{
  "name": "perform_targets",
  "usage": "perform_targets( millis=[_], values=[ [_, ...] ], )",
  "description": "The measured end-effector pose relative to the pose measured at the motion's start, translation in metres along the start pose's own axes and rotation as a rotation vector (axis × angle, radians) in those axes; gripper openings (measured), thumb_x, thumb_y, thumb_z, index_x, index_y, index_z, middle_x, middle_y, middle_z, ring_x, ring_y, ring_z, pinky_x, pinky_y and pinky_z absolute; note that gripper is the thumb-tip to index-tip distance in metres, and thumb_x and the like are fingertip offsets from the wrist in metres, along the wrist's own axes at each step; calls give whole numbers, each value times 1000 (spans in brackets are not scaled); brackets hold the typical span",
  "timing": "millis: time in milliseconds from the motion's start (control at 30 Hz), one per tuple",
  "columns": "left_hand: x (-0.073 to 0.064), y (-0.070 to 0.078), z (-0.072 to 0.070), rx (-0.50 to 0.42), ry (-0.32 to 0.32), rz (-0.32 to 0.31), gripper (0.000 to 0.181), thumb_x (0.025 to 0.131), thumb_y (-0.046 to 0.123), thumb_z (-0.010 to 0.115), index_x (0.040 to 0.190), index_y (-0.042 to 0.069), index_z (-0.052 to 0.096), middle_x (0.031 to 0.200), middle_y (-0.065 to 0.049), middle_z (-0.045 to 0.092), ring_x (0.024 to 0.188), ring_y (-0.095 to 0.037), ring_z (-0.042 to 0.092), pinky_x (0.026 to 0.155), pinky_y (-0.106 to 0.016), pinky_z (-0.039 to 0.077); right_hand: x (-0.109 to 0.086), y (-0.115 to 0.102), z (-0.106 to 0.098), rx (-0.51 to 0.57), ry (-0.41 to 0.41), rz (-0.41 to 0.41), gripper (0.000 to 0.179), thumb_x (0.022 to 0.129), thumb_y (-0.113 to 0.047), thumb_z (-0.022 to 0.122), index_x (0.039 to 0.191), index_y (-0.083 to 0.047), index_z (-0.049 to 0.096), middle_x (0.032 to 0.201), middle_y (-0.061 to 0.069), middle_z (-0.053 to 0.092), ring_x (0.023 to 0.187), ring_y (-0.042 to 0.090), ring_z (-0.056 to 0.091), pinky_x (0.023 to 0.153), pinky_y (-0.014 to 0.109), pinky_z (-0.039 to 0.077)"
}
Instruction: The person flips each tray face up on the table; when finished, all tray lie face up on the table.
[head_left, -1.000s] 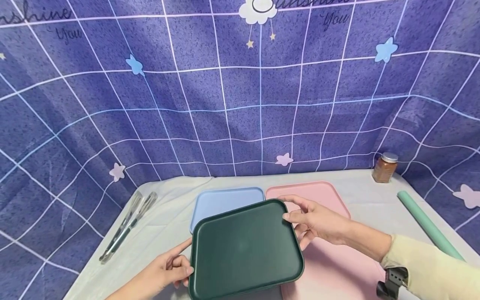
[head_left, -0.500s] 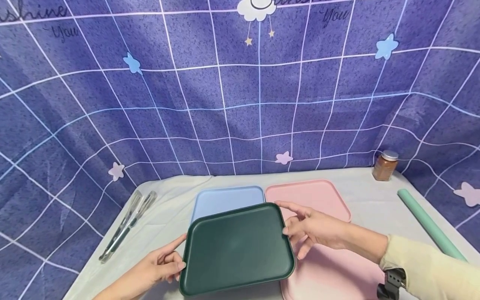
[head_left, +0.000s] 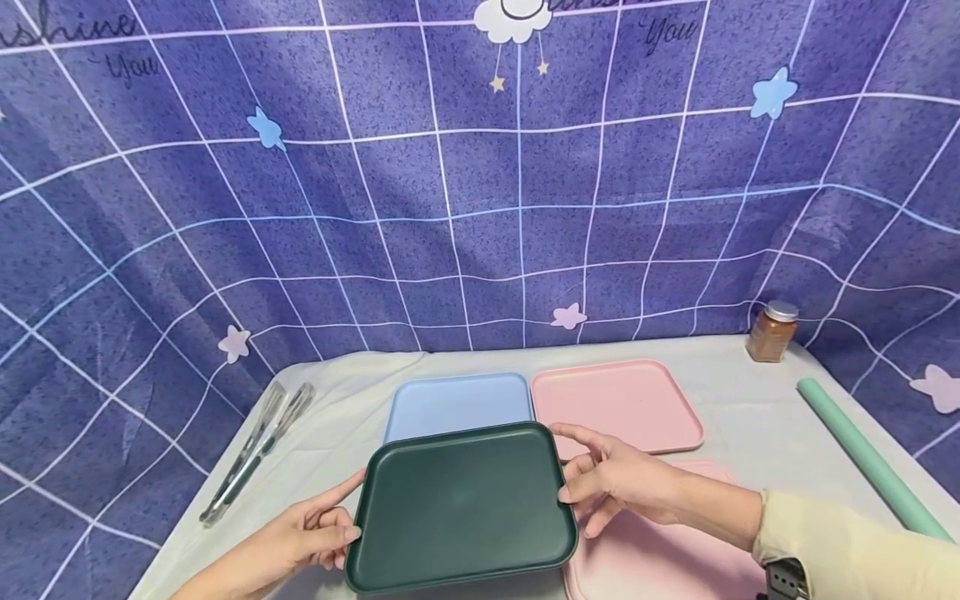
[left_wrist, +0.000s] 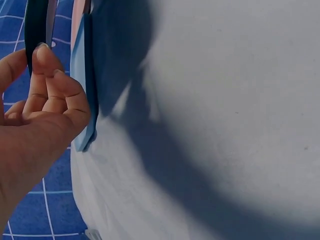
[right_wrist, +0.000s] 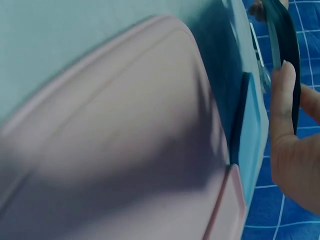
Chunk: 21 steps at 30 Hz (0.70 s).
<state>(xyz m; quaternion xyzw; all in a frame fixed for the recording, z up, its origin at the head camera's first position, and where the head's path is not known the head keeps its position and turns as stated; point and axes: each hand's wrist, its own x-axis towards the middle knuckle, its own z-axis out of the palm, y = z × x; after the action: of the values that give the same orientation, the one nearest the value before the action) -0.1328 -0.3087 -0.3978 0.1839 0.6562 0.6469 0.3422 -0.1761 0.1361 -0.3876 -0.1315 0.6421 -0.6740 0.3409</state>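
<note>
A dark green rectangular tray [head_left: 461, 504] with a raised rim is held above the table, slightly tilted, between both hands. My left hand [head_left: 303, 537] pinches its left edge, thumb on the near face and the index finger stretched along the side. On the opposite edge my right hand [head_left: 618, 483] grips the upper right part, thumb over the rim. In the left wrist view the green tray [left_wrist: 36, 30] appears edge-on in the fingers; the right wrist view also shows the tray [right_wrist: 287, 45] edge-on. Behind it lies a blue tray [head_left: 461, 404], partly covered by the green one.
A pink tray [head_left: 615, 404] lies at the back, beside the blue one. A second pink tray [head_left: 660, 558] is under the right forearm. Metal tongs [head_left: 258, 450] lie at left. A lidded brown jar [head_left: 771, 332] and a green roll [head_left: 870, 458] are at right.
The green tray has moved down and slightly left, toward the person, with both hands still gripping it. More of the back pink tray shows now.
</note>
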Motion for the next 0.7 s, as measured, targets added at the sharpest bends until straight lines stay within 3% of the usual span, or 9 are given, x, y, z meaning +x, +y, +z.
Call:
perform_targets(
  millis=[100,233,400,500,700],
  values=[
    [-2,1,-1,-1,18,-12,78,105,6,44,157,0,-15,95,7,64,81,-5,61,78,-24,51,0,5,3,19,15,-1,98,82,-6,75,161,-18,17,96,7,69,72,18,71,56,32,59],
    [-5,1,-3,-1,21,-15,79,105,5,44,157,-1,-16,95,8,63,81,-5,61,78,-23,51,1,10,4,32,-27,33,104,81,-6,74,162,-19,11,99,6,69,75,19,72,57,32,59],
    [-8,3,-6,-3,13,-54,79,105,6,44,157,0,-16,96,8,63,83,-5,61,78,-22,49,2,14,7,41,-72,91,112,77,-2,73,163,-21,3,89,3,65,74,22,74,58,35,60],
    [-7,5,-7,11,21,-88,81,105,7,46,158,1,-16,93,8,63,81,-4,60,76,-21,48,2,15,11,56,-66,103,115,75,1,72,163,-21,2,82,1,59,72,25,74,60,39,60],
    [-8,6,-10,18,27,-112,81,105,7,47,157,-1,-15,91,8,62,79,-3,59,74,-20,47,3,17,19,44,-9,85,112,75,2,75,163,-19,8,82,5,63,67,22,73,62,43,61]
  ],
)
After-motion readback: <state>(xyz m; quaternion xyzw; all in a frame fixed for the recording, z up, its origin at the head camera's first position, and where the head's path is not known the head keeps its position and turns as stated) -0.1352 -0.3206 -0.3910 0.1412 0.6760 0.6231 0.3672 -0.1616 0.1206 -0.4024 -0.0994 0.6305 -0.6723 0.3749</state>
